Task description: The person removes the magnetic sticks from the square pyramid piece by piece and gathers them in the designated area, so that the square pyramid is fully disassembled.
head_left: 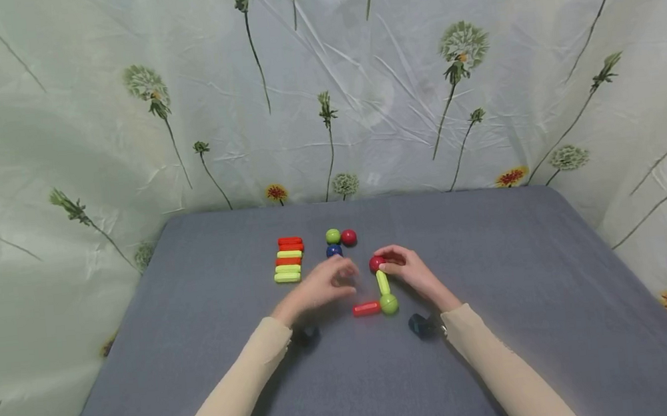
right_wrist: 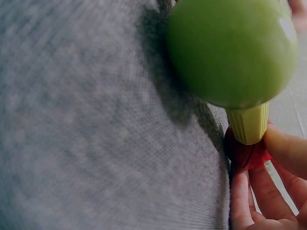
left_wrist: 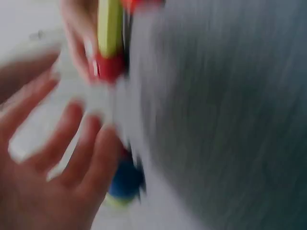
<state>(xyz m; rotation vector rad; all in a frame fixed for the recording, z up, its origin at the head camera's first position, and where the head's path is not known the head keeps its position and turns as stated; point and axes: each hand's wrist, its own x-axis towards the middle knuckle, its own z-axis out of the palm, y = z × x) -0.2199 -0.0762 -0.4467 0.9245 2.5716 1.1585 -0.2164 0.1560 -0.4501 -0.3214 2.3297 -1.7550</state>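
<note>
On the table my right hand [head_left: 410,271] pinches a red ball [head_left: 377,263] between thumb and fingers. A yellow-green stick [head_left: 383,283] runs from this ball to a green ball [head_left: 388,304], and a red stick [head_left: 367,308] extends leftward from the green one. In the right wrist view the green ball [right_wrist: 232,50] looms large, with the red ball [right_wrist: 247,151] in my fingertips behind it. My left hand [head_left: 324,282], blurred, holds nothing; its fingers are spread in the left wrist view, left of the joined pieces and near a blue ball [head_left: 334,251].
Behind the hands, a loose green ball [head_left: 333,236] and another red ball [head_left: 348,237] sit close to the blue one. Several red and yellow-green sticks [head_left: 288,261] lie in a column at the left. A floral curtain [head_left: 359,98] hangs behind the grey table [head_left: 211,313].
</note>
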